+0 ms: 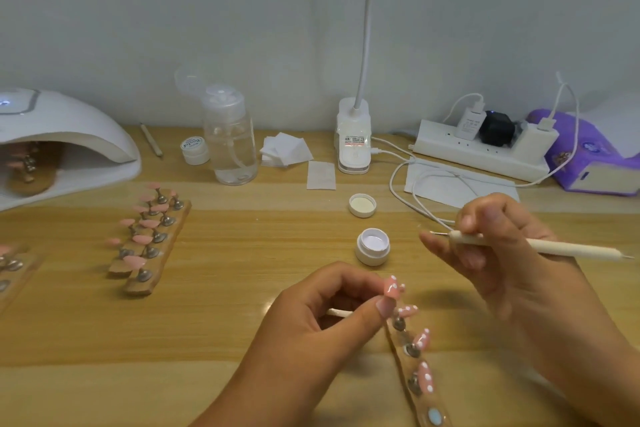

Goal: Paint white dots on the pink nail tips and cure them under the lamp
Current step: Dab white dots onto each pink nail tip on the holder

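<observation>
The left hand (322, 315) pinches a dotted pink nail tip (393, 288) on its stand. The right hand (485, 246) grips a dotting pen (526, 246). An open paint jar (373, 246) sits between the hands on the counter (242, 322).

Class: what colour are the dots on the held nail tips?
White, on the pink nail tips; head view.

No wording could be read outright. The closed small jar (195, 148) carried dark script lettering on its lid, too blurred to make out. A sticker on the desk lamp base (353, 141) bore lines of red and black print, illegible. The white charger (469, 122) showed tiny grey print and the purple pack (587, 148) a round blue emblem, both unreadable.
</observation>
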{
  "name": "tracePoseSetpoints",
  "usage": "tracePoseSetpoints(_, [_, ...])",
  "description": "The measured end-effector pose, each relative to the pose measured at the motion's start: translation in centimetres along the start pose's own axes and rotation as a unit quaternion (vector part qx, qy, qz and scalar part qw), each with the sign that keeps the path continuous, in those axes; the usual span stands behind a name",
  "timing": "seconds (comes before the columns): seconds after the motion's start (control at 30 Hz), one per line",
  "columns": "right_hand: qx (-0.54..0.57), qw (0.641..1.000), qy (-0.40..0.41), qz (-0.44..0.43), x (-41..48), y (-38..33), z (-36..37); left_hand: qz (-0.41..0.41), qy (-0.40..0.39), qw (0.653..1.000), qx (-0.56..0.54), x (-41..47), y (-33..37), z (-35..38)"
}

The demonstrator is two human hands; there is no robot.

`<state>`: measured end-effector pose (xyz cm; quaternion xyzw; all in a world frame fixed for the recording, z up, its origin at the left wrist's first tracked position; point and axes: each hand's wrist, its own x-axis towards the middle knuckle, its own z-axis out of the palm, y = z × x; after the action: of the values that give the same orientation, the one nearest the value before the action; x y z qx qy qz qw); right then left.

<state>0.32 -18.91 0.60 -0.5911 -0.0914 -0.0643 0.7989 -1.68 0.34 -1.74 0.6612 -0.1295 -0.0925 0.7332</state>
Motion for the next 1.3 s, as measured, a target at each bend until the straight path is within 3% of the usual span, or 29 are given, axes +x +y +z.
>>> tracePoseSetpoints(0.1, [-0.067, 0.997, -0.009, -0.029, 1.0, -0.7, -0.5, 0.002, 0.011, 1.0, -0.015, 0.0, 0.1, 0.0])
tracePoseSetpoints(0.27, [-0.239, 0.962, -0.026, -0.128, 3.1, 0.2, 0.6, -0.003, 0.044, 0.998, -0.036, 0.1, 0.2, 0.0])
tracePoseSetpoints(0.67, [-0.407, 0.896, -0.106, -0.142, 4.7, 3.6, 0.2, 0.011, 0.021, 1.0, -0.015, 0.3, -0.5, -0.1])
tracePoseSetpoints(1.07, [-0.437, 0.879, -0.128, -0.144, 4.8, 3.9, 0.2, 0.017, 0.004, 1.0, -0.019, 0.2, -0.3, -0.1])
tracePoseSetpoints(1.3, [-0.325, 0.934, -0.067, -0.135, 4.7, 2.7, 0.3, 0.013, 0.008, 1.0, -0.023, 0.1, -0.2, -0.1])
